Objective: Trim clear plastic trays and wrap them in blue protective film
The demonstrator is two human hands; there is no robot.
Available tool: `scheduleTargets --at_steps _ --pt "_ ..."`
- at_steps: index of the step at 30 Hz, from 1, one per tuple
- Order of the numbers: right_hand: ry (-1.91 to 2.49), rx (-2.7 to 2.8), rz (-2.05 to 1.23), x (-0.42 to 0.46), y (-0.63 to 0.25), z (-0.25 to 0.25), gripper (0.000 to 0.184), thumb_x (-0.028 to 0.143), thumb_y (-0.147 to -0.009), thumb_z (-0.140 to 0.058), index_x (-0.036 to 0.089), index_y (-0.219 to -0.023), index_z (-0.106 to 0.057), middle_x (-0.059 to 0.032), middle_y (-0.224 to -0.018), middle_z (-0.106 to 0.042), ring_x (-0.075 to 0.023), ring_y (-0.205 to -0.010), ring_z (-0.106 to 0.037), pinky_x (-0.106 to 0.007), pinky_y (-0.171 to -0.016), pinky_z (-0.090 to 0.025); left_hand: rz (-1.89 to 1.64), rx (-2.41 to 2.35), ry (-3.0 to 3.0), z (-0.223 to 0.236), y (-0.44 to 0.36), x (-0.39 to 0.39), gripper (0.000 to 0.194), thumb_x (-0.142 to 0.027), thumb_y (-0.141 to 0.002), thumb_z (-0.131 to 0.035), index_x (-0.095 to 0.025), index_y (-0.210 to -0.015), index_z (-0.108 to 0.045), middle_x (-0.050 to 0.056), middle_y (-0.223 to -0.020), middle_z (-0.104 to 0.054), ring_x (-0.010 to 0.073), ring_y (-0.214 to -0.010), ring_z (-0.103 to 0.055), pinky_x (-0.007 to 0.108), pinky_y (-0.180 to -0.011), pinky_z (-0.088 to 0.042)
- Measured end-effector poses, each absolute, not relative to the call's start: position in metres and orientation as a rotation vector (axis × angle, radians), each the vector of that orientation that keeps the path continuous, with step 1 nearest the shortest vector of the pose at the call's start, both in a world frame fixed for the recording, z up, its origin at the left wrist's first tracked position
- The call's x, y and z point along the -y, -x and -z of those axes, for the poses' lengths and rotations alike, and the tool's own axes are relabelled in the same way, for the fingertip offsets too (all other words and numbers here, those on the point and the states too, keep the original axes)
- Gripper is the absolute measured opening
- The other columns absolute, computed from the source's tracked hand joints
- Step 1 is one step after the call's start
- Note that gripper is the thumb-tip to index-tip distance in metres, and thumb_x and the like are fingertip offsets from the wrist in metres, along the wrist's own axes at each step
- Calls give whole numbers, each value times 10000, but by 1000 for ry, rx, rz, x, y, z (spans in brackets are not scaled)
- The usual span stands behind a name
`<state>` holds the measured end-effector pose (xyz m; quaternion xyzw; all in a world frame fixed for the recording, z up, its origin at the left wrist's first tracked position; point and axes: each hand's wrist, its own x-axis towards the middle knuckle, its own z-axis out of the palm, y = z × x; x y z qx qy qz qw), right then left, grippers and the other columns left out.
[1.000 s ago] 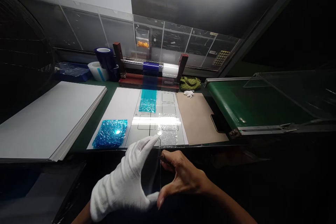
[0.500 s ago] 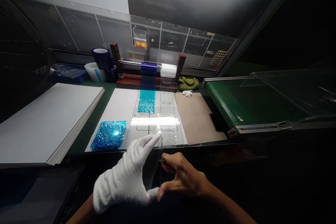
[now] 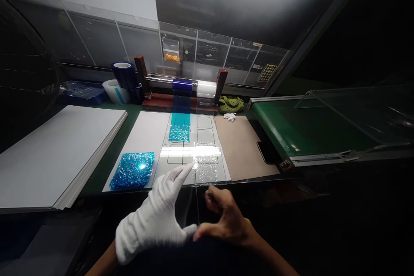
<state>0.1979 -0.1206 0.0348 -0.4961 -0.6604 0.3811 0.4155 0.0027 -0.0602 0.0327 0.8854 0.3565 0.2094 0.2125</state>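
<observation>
"Are the fingers gripping?"

"Fingers of the white-gloved left hand [image 3: 152, 220] and the bare right hand [image 3: 226, 224] curve toward the edges of a clear rigid sheet [image 3: 189, 211]; I can't tell how firmly."

"Where's the sheet?"

"Upright between the hands, just before an outlined template plate [image 3: 210, 177]."

"Best handled by edges only, faces untouched."

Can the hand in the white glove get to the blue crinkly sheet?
Probably yes. The left hand is close to the blue sheet, and nothing stands between them. But it seems to touch a clear panel, which it might have to release first.
</observation>
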Motion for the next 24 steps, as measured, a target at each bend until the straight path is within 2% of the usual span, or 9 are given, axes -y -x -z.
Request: scheduleTargets --at_steps 3,7,9,11,14,17,20,24 --pt "1279 1433 -801 121 -216 -29 560 538 -586 -762 225 -642 -301 85 -586 -283 -68 -509 -228 -225 -454 -212 -562 -1124 -2472 -30 0 58 1145 -469 -542 -721 -263 -1459 -69 126 -1404 -346 375 -1258 -352 543 -1042 -319" --pt "1675 1514 -748 81 -263 14 293 449 -814 -564 219 -735 -401 61 -628 -362 -98 -559 -380 -224 -541 -339 -555 -1192 -2408 -28 -4 55 1160 -489 -527 -731 -260 -1460 -82 136 -1407 -347 398 -1271 -335 587 -1043 -289" --pt "2138 1612 -607 54 -291 45 153 352 -850 -513 207 -851 -463 41 -684 -465 -118 -634 -486 -230 -612 -381 -575 -1250 -2293 -22 -5 53 1162 -503 -526 -741 -230 -1459 -104 164 -1406 -337 428 -1293 -296 619 -1033 -277" --pt "2315 1595 -552 33 -321 71 115 220 -811 -532 177 -916 -513 -8 -778 -550 -154 -726 -545 -254 -658 -395 -588 -1260 -2082 -10 -4 50 1154 -518 -543 -743 -223 -1457 -103 193 -1425 -293 442 -1305 -284 631 -1009 -304" --pt "2445 1557 -490 18 -358 88 238 105 -762 -527 133 -995 -558 -92 -922 -602 -207 -846 -586 -288 -713 -417 -471 -1229 -1728 11 1 46 1124 -534 -593 -719 -256 -1458 -57 211 -1466 -215 429 -1321 -280 602 -971 -370" --pt "2497 1558 -400 19 -375 84 406 92 -757 -531 79 -1163 -518 -181 -1108 -573 -275 -1041 -550 -349 -831 -422 -366 -1378 -1598 24 -2 40 1195 -537 -592 -715 -219 -1456 48 204 -1497 -157 373 -1357 -235 511 -1028 -349" --pt "2445 1626 -321 29 -358 73 625 227 -780 -584 63 -1341 -364 -203 -1306 -467 -309 -1222 -426 -403 -978 -365 -324 -1731 -1725 28 -16 33 1350 -564 -490 -745 -132 -1443 109 220 -1510 -100 367 -1361 -221 453 -1041 -342" --pt "2115 1859 -283 59 -284 58 916 522 -716 -644 80 -1420 -259 -188 -1391 -418 -335 -1282 -376 -479 -1039 -340 -210 -2010 -1999 32 -42 22 1323 -605 -493 -686 -29 -1438 38 293 -1467 -194 432 -1298 -288 524 -952 -378"
